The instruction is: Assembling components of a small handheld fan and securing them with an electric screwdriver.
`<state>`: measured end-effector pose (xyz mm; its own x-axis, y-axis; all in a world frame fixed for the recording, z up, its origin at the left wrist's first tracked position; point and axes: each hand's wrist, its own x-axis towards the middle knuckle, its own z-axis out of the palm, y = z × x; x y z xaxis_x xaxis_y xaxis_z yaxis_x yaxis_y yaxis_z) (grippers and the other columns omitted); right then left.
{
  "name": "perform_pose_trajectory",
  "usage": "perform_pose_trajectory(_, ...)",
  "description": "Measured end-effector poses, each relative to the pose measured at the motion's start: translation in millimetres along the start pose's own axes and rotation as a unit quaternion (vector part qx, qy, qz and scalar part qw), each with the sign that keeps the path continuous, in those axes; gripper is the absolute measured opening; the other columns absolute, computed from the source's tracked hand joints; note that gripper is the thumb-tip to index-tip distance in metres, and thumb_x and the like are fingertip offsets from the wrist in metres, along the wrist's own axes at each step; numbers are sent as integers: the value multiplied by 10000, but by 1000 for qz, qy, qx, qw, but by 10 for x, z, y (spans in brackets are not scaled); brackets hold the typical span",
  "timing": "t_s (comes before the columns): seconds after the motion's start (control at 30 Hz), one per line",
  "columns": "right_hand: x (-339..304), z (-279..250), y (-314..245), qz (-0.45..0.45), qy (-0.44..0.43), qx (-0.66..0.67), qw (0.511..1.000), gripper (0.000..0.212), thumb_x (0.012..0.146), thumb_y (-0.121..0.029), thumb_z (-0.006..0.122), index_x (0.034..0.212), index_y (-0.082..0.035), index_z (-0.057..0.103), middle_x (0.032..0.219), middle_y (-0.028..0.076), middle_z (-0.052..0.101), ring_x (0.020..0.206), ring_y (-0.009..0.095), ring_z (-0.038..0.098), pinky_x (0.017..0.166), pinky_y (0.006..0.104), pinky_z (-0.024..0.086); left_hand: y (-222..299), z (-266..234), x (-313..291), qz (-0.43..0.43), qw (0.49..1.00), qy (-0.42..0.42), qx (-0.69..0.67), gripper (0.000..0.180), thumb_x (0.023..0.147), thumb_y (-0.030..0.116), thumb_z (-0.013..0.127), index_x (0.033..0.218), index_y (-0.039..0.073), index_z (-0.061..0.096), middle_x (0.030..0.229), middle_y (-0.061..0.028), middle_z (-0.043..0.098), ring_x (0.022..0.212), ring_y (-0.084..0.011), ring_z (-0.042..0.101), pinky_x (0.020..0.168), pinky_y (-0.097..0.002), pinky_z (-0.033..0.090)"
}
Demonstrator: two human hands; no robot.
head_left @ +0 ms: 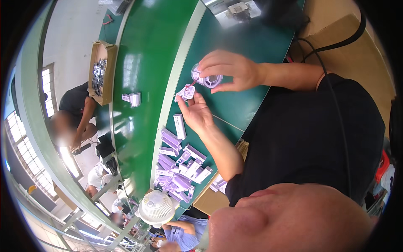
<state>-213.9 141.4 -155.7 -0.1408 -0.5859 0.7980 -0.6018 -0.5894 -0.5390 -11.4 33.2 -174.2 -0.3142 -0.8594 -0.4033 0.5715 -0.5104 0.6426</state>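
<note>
right hand hides part of the round lilac housing. lilac pieces heaped at the worktop's lower end mask one another; print too small. silvery thing, upper end: cut off by top edge.

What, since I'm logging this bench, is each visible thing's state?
Round lilac housing: held in the right hand.
Small lilac frame: held in the left hand.
Red wire: spans between them.
Lilac pieces: heaped at mixed angles.
Lone lilac piece: lying apart.
Cardboard box: open, small parts inside.
White fan: on or off unclear.
</note>
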Motion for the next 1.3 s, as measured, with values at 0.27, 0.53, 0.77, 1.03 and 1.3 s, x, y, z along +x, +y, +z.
perform_pose_trajectory(0.27,-93,27,36,12,-39,22,999,581,738,-51,882,1281,-61,676,1293,93,666,1208,314,635,993,427,547,28,-117,-121,-11,999,-31,-10,295,1052,209,640,1223,-16,554,1189,-207,648,1035,-290,696,839,-351,632)
perform_pose_trajectory(0.53,-237,-37,58,51,-71,61,994,597,747,-45,866,1305,-84,659,1300,73,657,1189,291,637,963,390,566,16,20,-450,156,962,-60,216,598,1019,-18,594,1545,40,314,1267,-204,632,1173,-282,663,962,-433,608)
perform_pose_trajectory(0.77,-258,-119,7,27,-103,106,989,572,745,-19,861,1279,-65,659,1298,103,663,1199,323,647,973,419,570,-19,-92,-445,131,972,-72,182,556,1036,18,579,1525,44,314,1311,-220,622,1178,-350,673,987,-454,595)
perform_pose_trajectory(1.03,-260,-130,-9,5,-114,112,987,584,727,-1,870,1268,-40,652,1300,140,661,1203,351,647,978,439,568,-29,-266,-400,106,982,-100,123,535,1023,7,574,1503,51,342,1363,-251,584,1213,-369,653,1006,-478,590)
perform_pose_trajectory(1.3,-381,-163,35,120,-95,103,983,590,787,-47,851,1335,-93,637,1324,79,655,1213,263,638,1008,376,553,-74,-108,-561,181,953,-104,218,705,1002,-35,607,1586,54,223,1420,-334,515,1289,-400,605,999,-501,603)
